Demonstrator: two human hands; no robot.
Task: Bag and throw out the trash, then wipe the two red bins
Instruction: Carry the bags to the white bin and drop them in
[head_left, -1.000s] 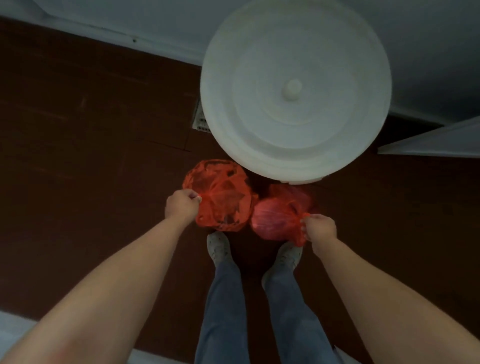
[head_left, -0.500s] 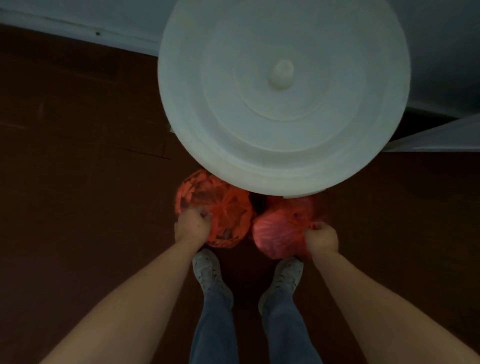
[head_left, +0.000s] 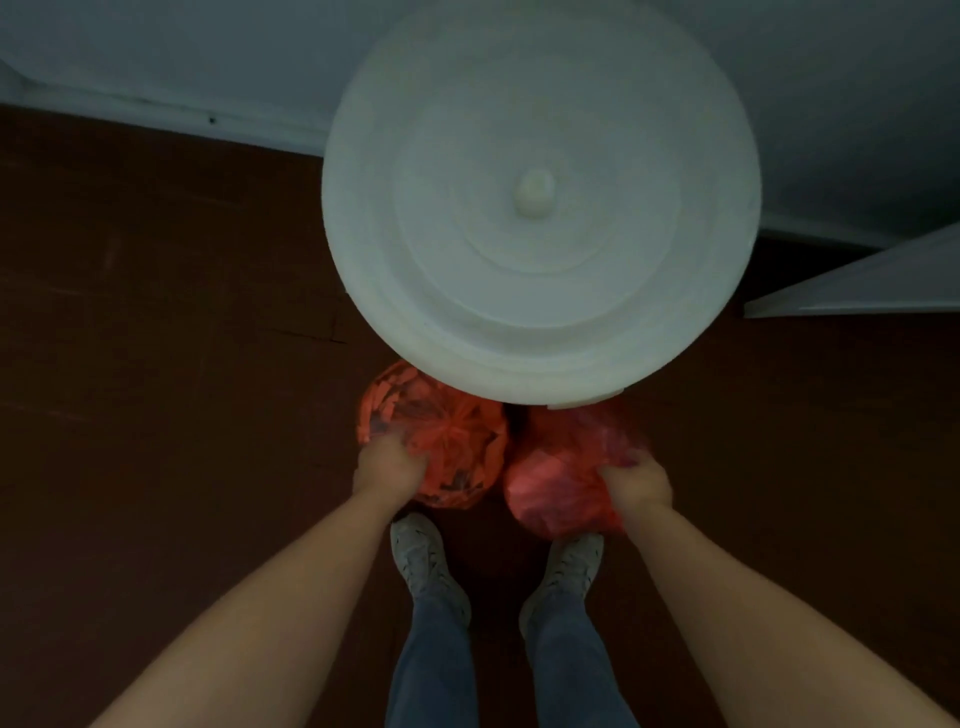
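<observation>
Two tied bags of thin red plastic sit low in front of us, side by side and nearly touching: the left red bag (head_left: 441, 457), translucent, with dark scraps showing through and its neck gathered into a knot on top, and the right red bag (head_left: 561, 478), more opaque and rounder. Both lie just in front of the large round white lidded container (head_left: 540, 208), whose lid overhangs their far edges. We cannot tell whether the bags rest on the dark brown floor (head_left: 156, 364) or hang a little above it. Our left hand (head_left: 387, 467) is closed on the near left side of the left bag, fingers sunk into the plastic rather than on the knot. Our right hand (head_left: 636, 480) is clamped on a bunch of film at the right side of the right bag. Our pale sneakers (head_left: 418, 551) stand just behind the bags. We judge the step in hand to be disposal: the trash is bagged, and the lid of the white container is on. To do it well, we would shift each grip to the knotted neck, since thin film held by its side may stretch or tear under load. One hand must be freed to lift the lid by its central knob (head_left: 535, 193), so we would pass both bags into one hand or set one down first. The wall (head_left: 208, 52) lies close behind, leaving little room there. The red bins are not in view; wiping remains undone.
</observation>
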